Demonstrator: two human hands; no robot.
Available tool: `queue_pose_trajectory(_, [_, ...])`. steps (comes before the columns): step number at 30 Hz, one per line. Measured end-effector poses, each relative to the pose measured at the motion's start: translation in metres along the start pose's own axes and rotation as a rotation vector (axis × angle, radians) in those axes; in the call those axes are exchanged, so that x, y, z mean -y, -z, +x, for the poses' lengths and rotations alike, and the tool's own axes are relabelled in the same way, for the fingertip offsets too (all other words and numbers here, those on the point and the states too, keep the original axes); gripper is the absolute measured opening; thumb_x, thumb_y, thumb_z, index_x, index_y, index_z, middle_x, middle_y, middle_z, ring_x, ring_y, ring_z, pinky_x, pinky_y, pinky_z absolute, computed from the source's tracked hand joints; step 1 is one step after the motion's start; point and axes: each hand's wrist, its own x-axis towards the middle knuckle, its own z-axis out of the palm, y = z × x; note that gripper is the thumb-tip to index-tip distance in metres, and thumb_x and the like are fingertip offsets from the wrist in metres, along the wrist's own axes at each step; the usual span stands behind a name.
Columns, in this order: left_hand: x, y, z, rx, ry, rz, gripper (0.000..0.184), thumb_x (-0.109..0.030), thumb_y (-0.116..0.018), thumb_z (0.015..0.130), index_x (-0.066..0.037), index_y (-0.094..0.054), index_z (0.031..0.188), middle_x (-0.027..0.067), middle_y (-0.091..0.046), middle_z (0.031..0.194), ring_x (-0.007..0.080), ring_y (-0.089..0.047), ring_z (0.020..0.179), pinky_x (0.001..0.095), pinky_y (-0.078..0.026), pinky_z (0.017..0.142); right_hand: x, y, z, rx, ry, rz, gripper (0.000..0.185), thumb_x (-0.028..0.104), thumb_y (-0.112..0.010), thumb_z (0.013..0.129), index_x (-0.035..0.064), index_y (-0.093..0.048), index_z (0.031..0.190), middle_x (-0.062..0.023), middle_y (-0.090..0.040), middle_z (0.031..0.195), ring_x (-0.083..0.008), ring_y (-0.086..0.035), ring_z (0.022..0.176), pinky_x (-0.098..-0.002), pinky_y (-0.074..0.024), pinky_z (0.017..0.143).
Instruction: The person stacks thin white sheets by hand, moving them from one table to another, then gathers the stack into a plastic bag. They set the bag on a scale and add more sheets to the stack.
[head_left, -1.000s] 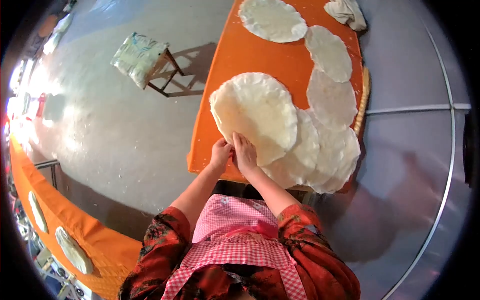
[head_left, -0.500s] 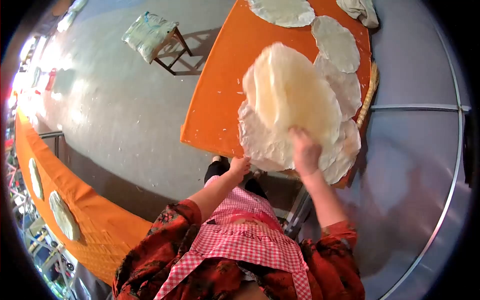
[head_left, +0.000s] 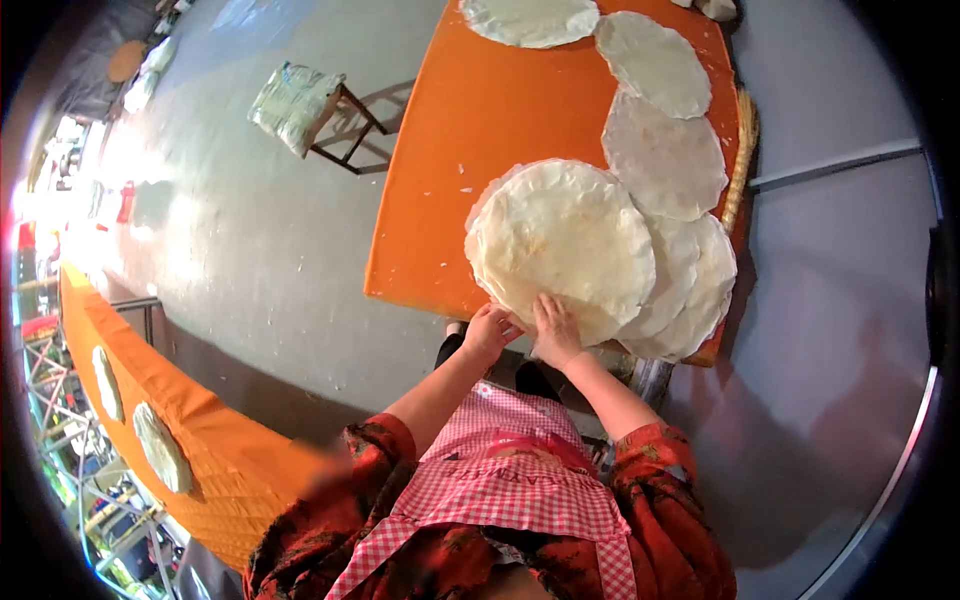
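Observation:
A pile of large, thin, round flatbreads (head_left: 560,240) lies at the near end of the orange-covered table (head_left: 430,230). The top sheet is pale with faint brownish patches, and the edges of lower ones show around it. My left hand (head_left: 490,334) has its fingers closed at the near left rim of the flatbread; its fingertips are partly hidden there. Just right of it, my right hand (head_left: 556,332) rests on the near edge of the top flatbread, fingers stretched out over its surface.
More flatbreads (head_left: 664,155) overlap along the table's right side, beside a straw brush (head_left: 741,160). Another flatbread (head_left: 530,20) lies at the far end. A stool (head_left: 310,110) with a covered seat stands left. A second orange-covered surface (head_left: 230,480) carries two pale pieces.
The top flatbread, raised and folded in my right hand before, now lies flat on the pile. My right hand has moved left and down to the near edge, close to my left hand.

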Motion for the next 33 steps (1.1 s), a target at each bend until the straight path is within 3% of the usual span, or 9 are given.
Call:
queue_pose_trajectory(4, [-0.015,-0.031,-0.014,0.182,-0.033,0.016,0.031,-0.017,-0.046,0.094,-0.005,-0.052,0.121,0.0099,-0.064,0.112,0.0255,-0.061,0.104,0.0419,-0.049,0.091,0.017,0.023,-0.005,-0.067,-0.092,0.013,0.043,0.009,-0.059,0.076,-0.0007,-0.052,0.118,-0.0189,-0.049,0.13,-0.0321,-0.049,0.121,-0.0439,-0.0494,0.082])
queue_pose_trajectory(5, [-0.013,-0.031,-0.008,0.216,-0.034,0.024,0.025,-0.017,-0.048,0.094,-0.006,-0.054,0.115,0.011,-0.062,0.117,0.0259,-0.06,0.107,0.0433,-0.049,0.091,-0.009,-0.01,0.0,-0.239,-0.06,0.071,0.049,0.012,-0.07,0.069,0.0007,-0.057,0.115,-0.0198,-0.061,0.115,-0.0353,-0.059,0.106,-0.0439,-0.0512,0.08])
queue_pose_trajectory(8, [-0.043,-0.084,-0.039,0.152,-0.131,0.029,0.017,-0.017,-0.05,0.094,-0.006,-0.054,0.107,0.0127,-0.061,0.121,0.0266,-0.06,0.107,0.0435,-0.049,0.09,-0.037,0.056,0.055,0.02,-0.454,0.084,0.011,0.013,-0.063,0.077,0.0044,-0.07,0.077,-0.0185,-0.067,0.073,-0.0389,-0.066,0.069,-0.0482,-0.0528,0.064])
queue_pose_trajectory(13, [-0.009,-0.06,0.009,-0.028,-0.079,0.091,0.019,-0.016,-0.06,0.09,-0.004,-0.051,0.102,0.0102,-0.06,0.096,0.0248,-0.062,0.086,0.0358,-0.053,0.073,-0.062,0.294,0.095,-0.265,-0.137,-0.11,0.011,0.01,-0.06,0.08,0.0059,-0.07,0.079,-0.0163,-0.065,0.068,-0.0294,-0.067,0.062,-0.0427,-0.0514,0.057])
queue_pose_trajectory(16, [0.025,-0.082,0.02,-0.165,0.076,0.226,0.027,-0.016,-0.057,0.092,0.0,-0.05,0.113,0.0135,-0.061,0.103,0.0264,-0.061,0.096,0.0379,-0.052,0.08,-0.045,0.345,0.059,-0.378,-0.011,-0.325,0.015,0.002,-0.057,0.079,0.007,-0.068,0.089,-0.0127,-0.066,0.073,-0.0305,-0.066,0.065,-0.0411,-0.0517,0.059])
queue_pose_trajectory(21, [0.08,-0.077,0.103,-0.157,-0.106,0.333,0.028,-0.011,-0.06,0.09,0.004,-0.054,0.113,0.0097,-0.062,0.096,0.0207,-0.063,0.079,0.0317,-0.054,0.069,-0.08,0.236,0.011,-0.47,-0.017,-0.288,0.024,-0.003,-0.059,0.074,0.0054,-0.065,0.095,-0.0112,-0.067,0.092,-0.0271,-0.066,0.081,-0.0371,-0.0538,0.064])
queue_pose_trajectory(25, [0.063,-0.108,0.072,-0.14,-0.102,0.295,0.02,-0.008,-0.057,0.091,-0.004,-0.056,0.11,0.0084,-0.064,0.098,0.0209,-0.065,0.083,0.0345,-0.056,0.07,-0.136,0.086,-0.013,-0.074,-0.228,-0.218,0.008,0.009,-0.054,0.079,0.0074,-0.061,0.083,-0.0089,-0.063,0.081,-0.0298,-0.064,0.077,-0.0412,-0.0517,0.062])
queue_pose_trajectory(28, [0.051,-0.124,0.049,-0.153,-0.072,0.296,0.021,-0.008,-0.055,0.091,-0.004,-0.055,0.112,0.0093,-0.064,0.103,0.0222,-0.065,0.087,0.0357,-0.057,0.073,-0.126,0.052,-0.019,-0.145,-0.177,-0.125,0.009,0.005,-0.051,0.076,0.009,-0.058,0.081,-0.0096,-0.062,0.077,-0.0328,-0.063,0.075,-0.0456,-0.0505,0.061])
queue_pose_trajectory(33, [0.043,-0.141,0.043,-0.055,-0.055,0.306,0.023,-0.011,-0.048,0.095,-0.004,-0.053,0.116,0.0102,-0.064,0.108,0.0254,-0.065,0.094,0.04,-0.055,0.083,-0.112,0.048,-0.028,-0.033,-0.183,-0.113,0.014,0.01,-0.058,0.079,0.0051,-0.058,0.091,-0.0112,-0.063,0.101,-0.0326,-0.062,0.095,-0.0432,-0.0515,0.07])
